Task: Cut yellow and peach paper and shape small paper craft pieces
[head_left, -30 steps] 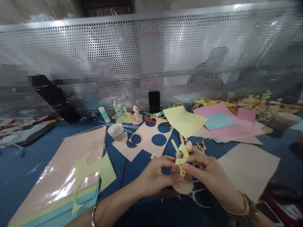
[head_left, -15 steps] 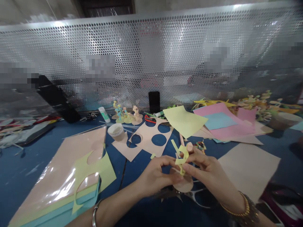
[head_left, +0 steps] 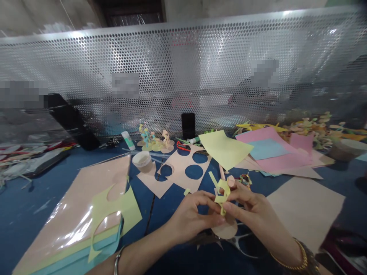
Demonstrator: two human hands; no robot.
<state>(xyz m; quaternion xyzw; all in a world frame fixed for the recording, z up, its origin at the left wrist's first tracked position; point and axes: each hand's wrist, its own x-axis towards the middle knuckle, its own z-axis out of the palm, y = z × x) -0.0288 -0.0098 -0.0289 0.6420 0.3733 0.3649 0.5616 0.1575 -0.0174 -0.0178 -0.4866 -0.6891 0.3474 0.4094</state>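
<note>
A cut yellow card sheet (head_left: 127, 208) lies well to the left; a small yellow paper cutout (head_left: 222, 193) is pinched lightly between the curled fingers of the left hand (head_left: 195, 217) and the right hand (head_left: 252, 210); it is held above a tan paper disc (head_left: 225, 230), with scissors (head_left: 242, 238) lying just below.

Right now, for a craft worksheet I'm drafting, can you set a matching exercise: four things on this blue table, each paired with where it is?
Things:
1. yellow paper cutout
2. black phone
3. scissors
4. small cup

Places:
A. upright in front of the perforated metal screen
B. held between the left hand and right hand
C. beside the peach sheet with round holes
D. lying below the right hand

Pairs: 1-B, 2-A, 3-D, 4-C
</note>
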